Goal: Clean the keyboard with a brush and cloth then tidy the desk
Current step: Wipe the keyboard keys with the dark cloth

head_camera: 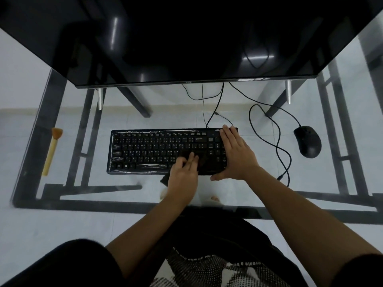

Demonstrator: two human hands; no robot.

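A black keyboard (pixel 149 151) with a clear plastic cover lies in the middle of the glass desk (pixel 62 220). A dark cloth (pixel 204 162) lies over the keys right of centre, and one corner hangs over the front edge. My left hand (pixel 183 175) presses on the cloth with fingers stretched forward. My right hand (pixel 235 152) lies flat over the number pad, its thumb along the keyboard's front edge. A brush (pixel 52 151) with a pale yellow handle and orange bristles rests on the desk far to the left, out of both hands.
A black monitor (pixel 186 38) stands right behind the keyboard on two metal feet. A black mouse (pixel 307 141) sits at the right, with its cable looping toward the keyboard. More cables trail behind the keyboard. The desk's black frame and the floor show through the glass.
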